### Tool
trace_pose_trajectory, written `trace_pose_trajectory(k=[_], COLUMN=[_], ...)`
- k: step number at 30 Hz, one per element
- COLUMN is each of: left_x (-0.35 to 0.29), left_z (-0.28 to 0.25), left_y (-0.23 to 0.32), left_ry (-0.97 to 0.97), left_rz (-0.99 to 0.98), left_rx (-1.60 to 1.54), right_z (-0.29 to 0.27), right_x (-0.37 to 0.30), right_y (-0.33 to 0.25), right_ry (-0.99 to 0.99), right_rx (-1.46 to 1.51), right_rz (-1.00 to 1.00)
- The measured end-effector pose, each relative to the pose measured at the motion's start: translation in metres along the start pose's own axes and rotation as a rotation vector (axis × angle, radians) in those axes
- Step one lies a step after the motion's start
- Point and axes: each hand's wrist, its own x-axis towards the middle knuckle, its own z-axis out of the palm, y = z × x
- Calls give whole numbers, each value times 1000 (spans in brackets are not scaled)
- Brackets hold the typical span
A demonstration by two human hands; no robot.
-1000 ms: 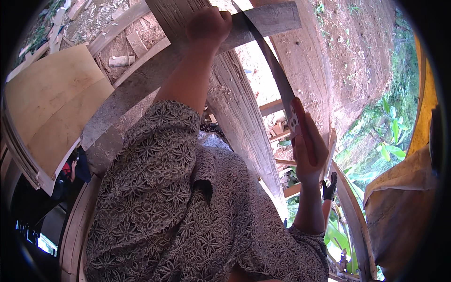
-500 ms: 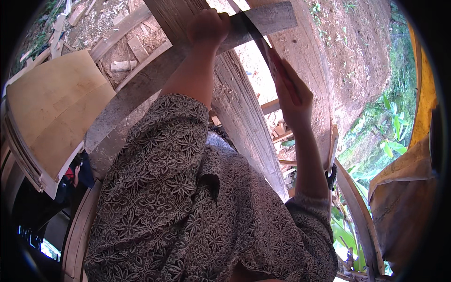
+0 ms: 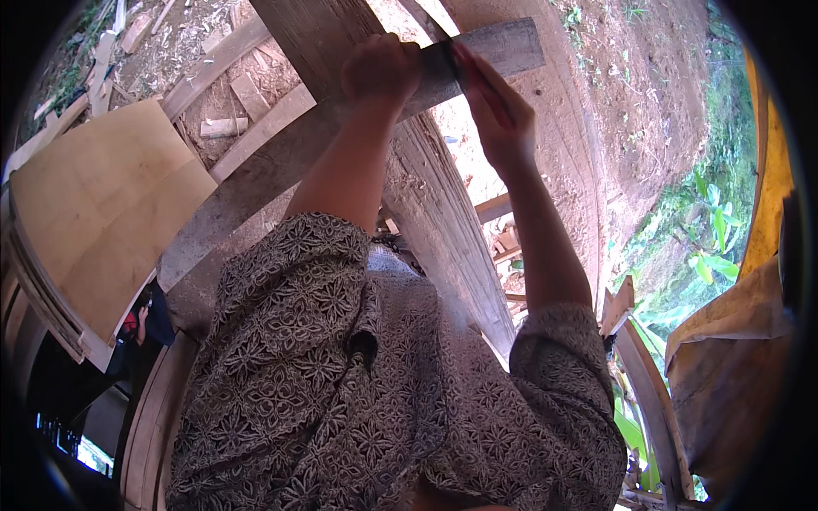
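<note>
A grey wooden plank (image 3: 509, 47) runs slantwise from the lower left to the upper right, across thicker timber beams. My left hand (image 3: 381, 75) is closed over it, gripping its far edge. Close to the right of that hand, a handsaw (image 3: 432, 23) with a dark blade crosses the plank. My right hand (image 3: 503, 132) is wrapped round the saw's red handle, right beside the plank's near edge. How deep the blade sits in the wood is hidden by the hand and by blur.
A weathered beam (image 3: 447, 217) with sawdust passes under the plank toward me. Light plywood sheets (image 3: 106, 213) are stacked at the left. Wood offcuts (image 3: 223, 128) lie on the ground beyond. An orange tarp (image 3: 737, 315) hangs at the right. Another person's hand (image 3: 141, 324) shows at the lower left.
My right hand has pushed the saw away from me and up to the left, so its handle is now close to the plank. The left hand keeps its grip on the plank.
</note>
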Motion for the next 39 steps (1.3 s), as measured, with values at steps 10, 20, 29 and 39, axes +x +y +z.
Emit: trace_pose_trajectory(k=[10,20,29,39], left_x=[21,5,5,25], left_z=[27,9,-5,2], left_y=[-26,-17,4,-46], left_ry=[232,58,-69,-142], left_rz=[40,1,-117,287], left_rx=[26,-11,49,-321], right_z=[-62,-59,22,16], right_x=[-118,-112,30,20], right_y=[-36,-39,4,-15], right_ry=[-61,-139,5,69], right_rx=[45,38,151,-25], right_rz=[-7,-61,-44,-62])
